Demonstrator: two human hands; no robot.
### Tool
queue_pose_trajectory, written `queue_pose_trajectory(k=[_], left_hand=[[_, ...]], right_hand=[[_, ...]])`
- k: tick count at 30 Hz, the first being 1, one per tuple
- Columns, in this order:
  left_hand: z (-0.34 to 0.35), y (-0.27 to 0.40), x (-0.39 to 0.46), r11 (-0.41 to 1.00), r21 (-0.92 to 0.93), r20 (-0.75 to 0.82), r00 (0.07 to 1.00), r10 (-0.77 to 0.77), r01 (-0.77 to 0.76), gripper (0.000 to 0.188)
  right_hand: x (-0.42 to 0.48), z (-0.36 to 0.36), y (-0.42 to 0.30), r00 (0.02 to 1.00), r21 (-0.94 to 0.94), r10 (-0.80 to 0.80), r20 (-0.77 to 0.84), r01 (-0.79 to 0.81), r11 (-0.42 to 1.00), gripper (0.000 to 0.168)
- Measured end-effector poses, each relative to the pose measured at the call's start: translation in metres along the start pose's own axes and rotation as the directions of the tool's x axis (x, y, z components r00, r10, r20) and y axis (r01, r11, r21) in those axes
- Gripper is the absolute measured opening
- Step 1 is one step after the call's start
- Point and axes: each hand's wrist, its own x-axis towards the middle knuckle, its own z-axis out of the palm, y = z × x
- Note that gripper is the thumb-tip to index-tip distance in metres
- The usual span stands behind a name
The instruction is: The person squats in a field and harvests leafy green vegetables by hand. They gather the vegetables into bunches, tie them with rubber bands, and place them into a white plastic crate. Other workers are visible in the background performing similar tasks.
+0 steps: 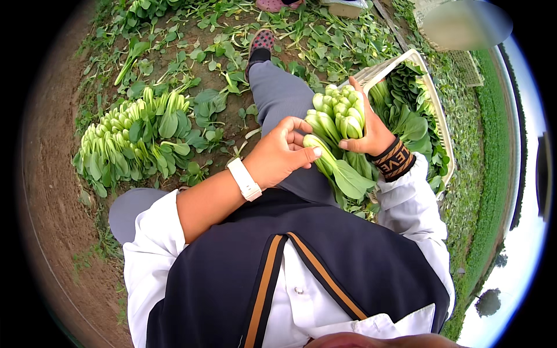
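Note:
My right hand [372,128], with a dark patterned band at the wrist, is wrapped around a bunch of green bok choy [341,108]. The pale stem ends of the bunch point up and away from me; its leaves hang below. Against the near side of that bunch, my left hand [283,152] pinches the stem of a single bok choy [335,167] between thumb and fingers. A white watch sits on my left wrist. Just beyond my right hand stands a cream plastic crate [441,130] holding bok choy with dark leaves [407,93].
On the soil to the left lies a row of bok choy [130,130], with one loose plant [132,61] farther off. Trimmed leaves [213,104] litter the ground. More crates [468,67] are at the upper right. Another person's pink shoe [278,5] shows at the top edge.

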Motion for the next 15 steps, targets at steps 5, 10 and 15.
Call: queue_pose_trajectory(k=[5,10,15], left_hand=[[0.020,-0.003,0.003,0.976,0.189,-0.248,0.956,0.157,-0.111,0.056],[0.019,-0.008,0.016,0.964,0.246,-0.274,0.947,0.166,-0.098,0.050],[0.020,-0.008,0.019,0.920,0.379,-0.209,0.959,0.190,-0.100,0.052]], right_hand=[[-0.006,0.002,-0.006,0.998,0.023,0.044,0.047,-0.045,0.999,0.133],[-0.004,0.000,-0.008,0.995,0.054,0.009,0.097,-0.014,0.998,0.123],[-0.004,-0.013,0.002,0.989,0.026,0.024,0.147,-0.028,0.999,0.125]])
